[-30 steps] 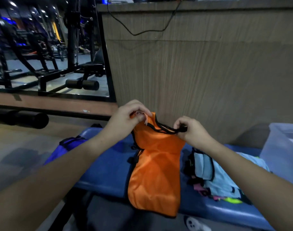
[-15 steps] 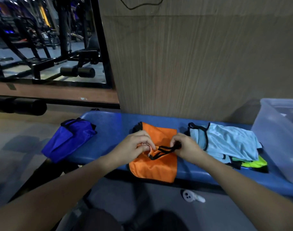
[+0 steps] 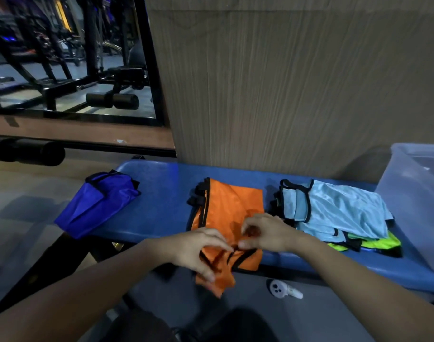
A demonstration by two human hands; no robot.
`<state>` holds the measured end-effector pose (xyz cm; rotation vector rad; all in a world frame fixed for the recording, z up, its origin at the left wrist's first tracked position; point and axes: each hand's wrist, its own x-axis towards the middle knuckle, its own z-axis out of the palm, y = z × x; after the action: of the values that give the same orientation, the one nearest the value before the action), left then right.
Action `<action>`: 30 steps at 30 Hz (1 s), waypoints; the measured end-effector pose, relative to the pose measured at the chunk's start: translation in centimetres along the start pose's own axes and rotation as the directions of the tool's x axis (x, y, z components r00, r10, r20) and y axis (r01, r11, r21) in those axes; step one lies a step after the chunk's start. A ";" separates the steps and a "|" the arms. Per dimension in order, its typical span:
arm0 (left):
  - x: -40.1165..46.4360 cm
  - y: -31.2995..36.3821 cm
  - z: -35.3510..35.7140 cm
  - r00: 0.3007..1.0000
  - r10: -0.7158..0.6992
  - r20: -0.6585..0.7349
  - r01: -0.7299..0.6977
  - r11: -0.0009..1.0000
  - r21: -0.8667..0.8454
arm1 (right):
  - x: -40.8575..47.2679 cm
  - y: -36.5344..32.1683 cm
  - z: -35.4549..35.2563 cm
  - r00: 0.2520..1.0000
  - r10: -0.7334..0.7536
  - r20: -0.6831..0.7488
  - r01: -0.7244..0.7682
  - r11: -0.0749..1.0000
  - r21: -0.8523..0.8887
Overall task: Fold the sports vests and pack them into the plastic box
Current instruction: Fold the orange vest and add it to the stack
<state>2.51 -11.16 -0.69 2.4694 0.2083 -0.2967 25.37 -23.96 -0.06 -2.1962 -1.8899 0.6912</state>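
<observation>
Both hands at near edge of bench [image 3: 161,193]: left hand [image 3: 196,250] grip pinches orange vest [image 3: 230,208] hem, right hand [image 3: 267,233] grip pinches same vest. Plastic box [image 3: 413,193] far right.

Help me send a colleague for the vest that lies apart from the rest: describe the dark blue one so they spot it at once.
Find the long blue bench against the wooden wall. At its left end, half hanging over the edge, lies the dark blue vest with black trim. It lies alone, left of the orange vest in the hands, far from the light blue pile.
</observation>
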 end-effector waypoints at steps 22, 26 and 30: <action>13.5 -8.9 -12.0 0.849 -0.511 -0.130 0.516 0.857 0.002 | 13.9 5.0 -6.6 0.948 0.319 0.009 -0.304 0.911 -0.280; 12.7 -9.1 -12.6 0.852 -0.524 0.009 0.524 0.852 -0.005 | 14.0 6.2 -7.0 0.963 0.259 0.068 -0.261 0.965 0.030; 13.0 -9.7 -12.2 0.869 -0.478 -0.124 0.480 0.877 -0.018 | 14.4 6.7 -6.8 0.975 0.187 -0.121 -0.163 0.968 0.188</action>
<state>14.80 4.90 -0.27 2.4193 0.8851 -0.3502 35.69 -10.08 -0.23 -2.2511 -1.5196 0.6867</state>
